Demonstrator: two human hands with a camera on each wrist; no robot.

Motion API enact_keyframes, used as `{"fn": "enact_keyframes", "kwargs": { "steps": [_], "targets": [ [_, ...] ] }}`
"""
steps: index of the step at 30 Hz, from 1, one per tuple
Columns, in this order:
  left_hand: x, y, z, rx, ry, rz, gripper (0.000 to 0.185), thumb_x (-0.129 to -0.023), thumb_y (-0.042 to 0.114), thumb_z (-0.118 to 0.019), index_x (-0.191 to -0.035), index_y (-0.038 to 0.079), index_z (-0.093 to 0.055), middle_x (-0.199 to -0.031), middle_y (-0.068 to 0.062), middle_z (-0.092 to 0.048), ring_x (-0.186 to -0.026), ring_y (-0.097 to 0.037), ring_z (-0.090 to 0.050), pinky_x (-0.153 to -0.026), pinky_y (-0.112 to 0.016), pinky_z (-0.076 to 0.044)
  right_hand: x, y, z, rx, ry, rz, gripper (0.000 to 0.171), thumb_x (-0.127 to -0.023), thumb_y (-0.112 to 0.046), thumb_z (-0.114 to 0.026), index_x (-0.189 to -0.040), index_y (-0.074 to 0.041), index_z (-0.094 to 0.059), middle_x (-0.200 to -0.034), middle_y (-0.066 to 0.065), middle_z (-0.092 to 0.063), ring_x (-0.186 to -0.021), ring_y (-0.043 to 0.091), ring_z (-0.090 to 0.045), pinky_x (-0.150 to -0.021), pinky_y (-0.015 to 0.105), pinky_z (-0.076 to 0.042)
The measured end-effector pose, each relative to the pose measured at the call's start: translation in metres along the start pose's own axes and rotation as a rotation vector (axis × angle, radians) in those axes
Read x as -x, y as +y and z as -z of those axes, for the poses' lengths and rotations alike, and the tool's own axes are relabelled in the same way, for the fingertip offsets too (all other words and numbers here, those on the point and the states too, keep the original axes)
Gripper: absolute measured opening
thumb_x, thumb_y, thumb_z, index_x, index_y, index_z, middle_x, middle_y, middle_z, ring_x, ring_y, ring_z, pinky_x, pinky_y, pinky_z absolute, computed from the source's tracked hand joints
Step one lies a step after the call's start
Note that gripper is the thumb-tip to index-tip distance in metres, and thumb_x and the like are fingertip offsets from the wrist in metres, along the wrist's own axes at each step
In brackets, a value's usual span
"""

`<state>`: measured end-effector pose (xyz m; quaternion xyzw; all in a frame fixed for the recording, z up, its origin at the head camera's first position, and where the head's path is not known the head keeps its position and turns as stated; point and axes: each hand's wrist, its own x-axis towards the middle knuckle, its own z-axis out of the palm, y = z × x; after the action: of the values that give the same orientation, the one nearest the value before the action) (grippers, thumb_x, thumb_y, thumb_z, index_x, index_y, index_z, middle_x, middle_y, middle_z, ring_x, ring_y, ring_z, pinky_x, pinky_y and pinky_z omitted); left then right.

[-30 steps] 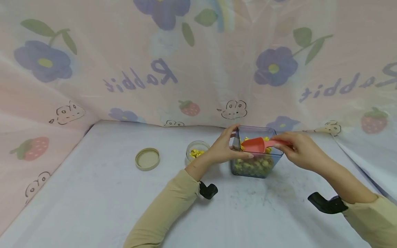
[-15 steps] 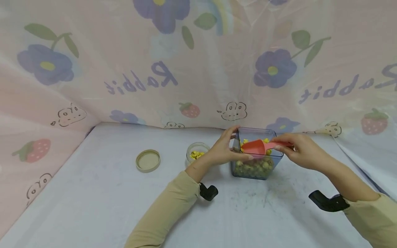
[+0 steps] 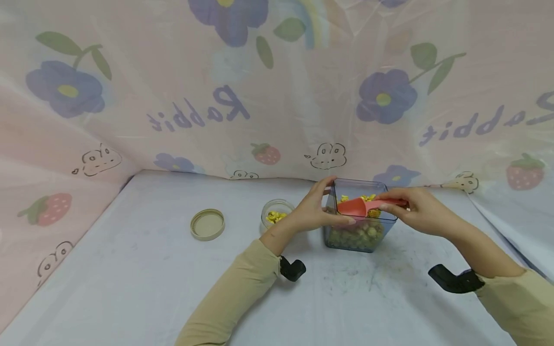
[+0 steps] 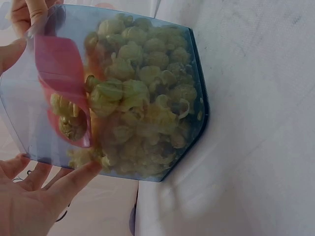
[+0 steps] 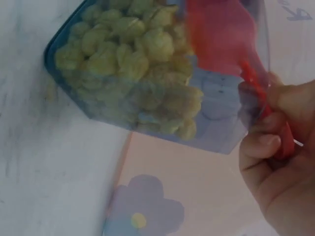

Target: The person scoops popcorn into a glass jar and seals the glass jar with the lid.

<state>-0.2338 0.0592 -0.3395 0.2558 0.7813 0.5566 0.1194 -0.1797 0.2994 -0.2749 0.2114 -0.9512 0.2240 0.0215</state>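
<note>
A clear bluish square container, partly filled with yellow-green popcorn, stands on the table. My left hand holds it by its left side, thumb along the front wall and fingers toward the back rim. My right hand pinches the handle of a red scoop, whose bowl is inside the container, below the rim and above most of the popcorn. Through the wall in the left wrist view, a few popcorn pieces show at the scoop's bowl.
Left of the container stands a small round clear jar with some popcorn in it, partly hidden by my left forearm. Farther left lies a round beige lid. A printed curtain hangs right behind the container.
The scoop has shifted slightly left and tilted a little inside the container, with the right hand following. The left hand keeps its hold on the container.
</note>
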Motion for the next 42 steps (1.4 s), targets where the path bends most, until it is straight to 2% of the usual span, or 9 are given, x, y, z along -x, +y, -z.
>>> {"fn": "enact_keyframes", "kwargs": {
  "steps": [10,13,16,21,27,37,42],
  "targets": [
    [0.002,0.000,-0.001,-0.028,-0.003,0.005,0.102,-0.073,0.027,-0.085,-0.153,0.022,-0.020,-0.153,0.001,-0.028,-0.138,-0.020,-0.036,-0.099,-0.033,-0.048,0.005,0.016,-0.007,-0.152,0.035,0.067,0.022,-0.092,-0.007,-0.063,-0.111,0.001,-0.068,-0.081,0.001,-0.064,-0.057,0.008,-0.043,-0.046,0.024,-0.037],
    [0.002,0.000,-0.001,-0.029,-0.007,0.002,0.102,-0.073,0.028,-0.084,-0.152,0.023,-0.020,-0.153,0.001,-0.027,-0.138,-0.020,-0.036,-0.099,-0.033,-0.048,0.008,0.020,-0.007,-0.174,0.045,0.054,0.023,-0.093,-0.007,-0.062,-0.113,0.002,-0.067,-0.087,0.001,-0.066,-0.061,0.009,-0.046,-0.047,0.025,-0.038],
    [0.003,0.001,-0.001,-0.033,-0.003,0.003,0.103,-0.073,0.029,-0.085,-0.152,0.024,-0.020,-0.153,0.002,-0.028,-0.138,-0.019,-0.037,-0.099,-0.032,-0.048,0.010,0.023,-0.005,-0.221,0.047,0.030,0.025,-0.094,-0.007,-0.060,-0.116,0.004,-0.064,-0.086,-0.002,-0.063,-0.059,0.011,-0.043,-0.045,0.026,-0.035],
    [0.003,0.001,0.001,-0.029,0.007,0.000,0.103,-0.072,0.028,-0.085,-0.152,0.024,-0.021,-0.153,0.003,-0.029,-0.137,-0.018,-0.037,-0.098,-0.032,-0.048,0.014,0.025,-0.002,-0.323,0.053,0.023,0.025,-0.096,-0.005,-0.057,-0.117,0.007,-0.062,-0.074,-0.004,-0.053,-0.053,0.016,-0.038,-0.042,0.028,-0.033],
    [0.003,0.001,-0.001,-0.027,0.004,0.010,0.103,-0.073,0.028,-0.085,-0.152,0.024,-0.020,-0.153,0.003,-0.027,-0.137,-0.018,-0.037,-0.097,-0.030,-0.048,0.018,0.030,-0.005,-0.390,0.060,0.053,0.024,-0.097,-0.004,-0.054,-0.118,0.002,-0.062,-0.064,0.003,-0.043,-0.055,0.019,-0.039,-0.044,0.029,-0.032],
    [0.003,0.002,-0.001,-0.015,0.002,0.009,0.102,-0.073,0.027,-0.084,-0.152,0.026,-0.020,-0.154,0.004,-0.026,-0.139,-0.019,-0.035,-0.099,-0.032,-0.048,0.022,0.036,-0.011,-0.427,0.118,0.005,0.024,-0.098,-0.005,-0.052,-0.119,-0.003,-0.063,-0.068,0.001,-0.042,-0.061,0.019,-0.039,-0.045,0.029,-0.029],
    [0.005,0.004,0.000,-0.049,-0.010,0.026,0.102,-0.075,0.030,-0.083,-0.153,0.029,-0.017,-0.157,0.004,-0.023,-0.140,-0.019,-0.033,-0.106,-0.040,-0.042,0.023,0.033,-0.013,-0.427,0.149,-0.032,0.023,-0.098,-0.007,-0.053,-0.118,-0.004,-0.063,-0.068,0.000,-0.044,-0.061,0.018,-0.039,-0.045,0.029,-0.028]
  ]
}}
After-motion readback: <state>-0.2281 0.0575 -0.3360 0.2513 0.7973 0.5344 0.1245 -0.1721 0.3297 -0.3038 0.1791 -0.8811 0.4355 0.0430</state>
